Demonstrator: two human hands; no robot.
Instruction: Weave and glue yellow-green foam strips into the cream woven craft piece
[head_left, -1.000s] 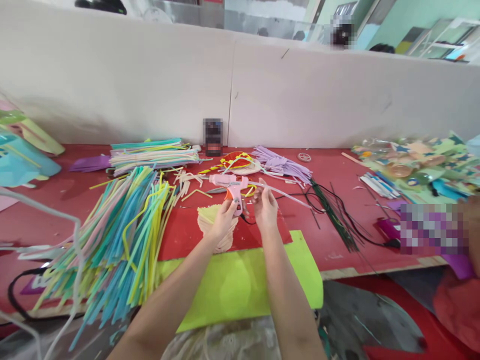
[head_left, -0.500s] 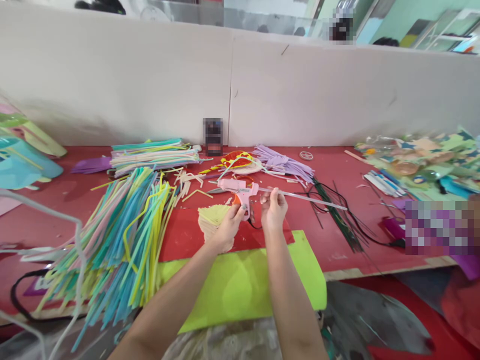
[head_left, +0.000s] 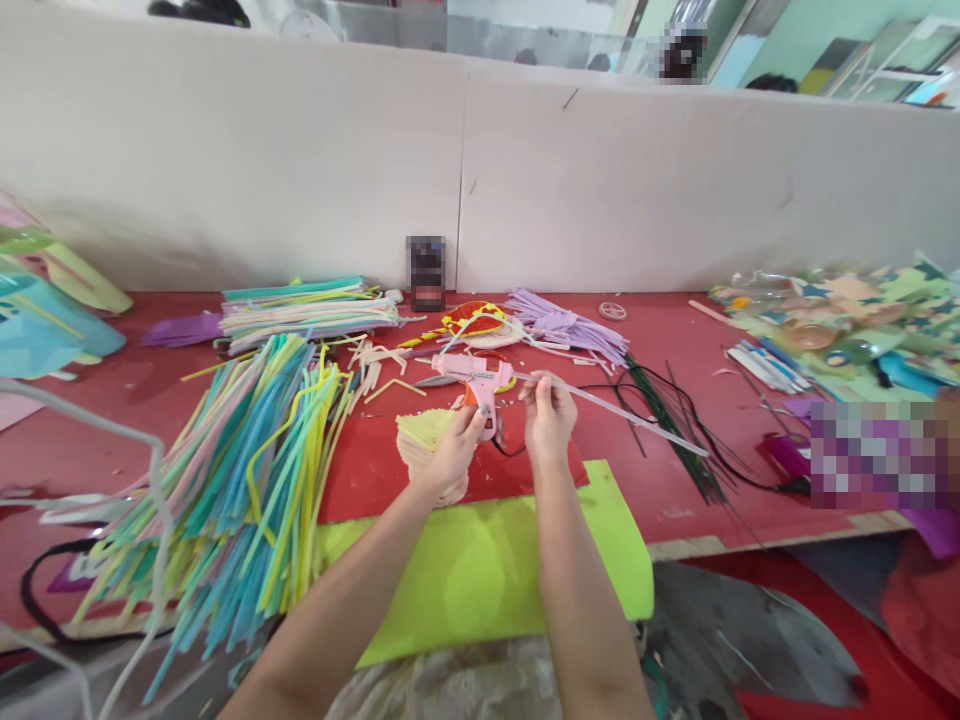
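My left hand [head_left: 459, 447] is closed round the handle of a pink hot glue gun [head_left: 480, 378], whose nozzle points left. A long translucent glue stick [head_left: 630, 412] runs from the back of the gun out to the right, tilting downward. My right hand [head_left: 551, 412] pinches this stick close behind the gun. Beneath my left hand lies a cream and yellow piece built of strips [head_left: 427, 436], partly covered by the hand. It rests on a red sheet [head_left: 360, 475] at the near side of the table.
Bundles of pastel strips [head_left: 277, 430] fill the left of the red table [head_left: 675, 340]. Purple strips [head_left: 562, 325] lie at the back, dark green stems [head_left: 675, 440] at the right. Cut shapes [head_left: 862, 310] are heaped far right. A white partition [head_left: 300, 150] stands behind.
The outer end of the glue stick has swung lower and a little further right. My hands and the glue gun have shifted only slightly.
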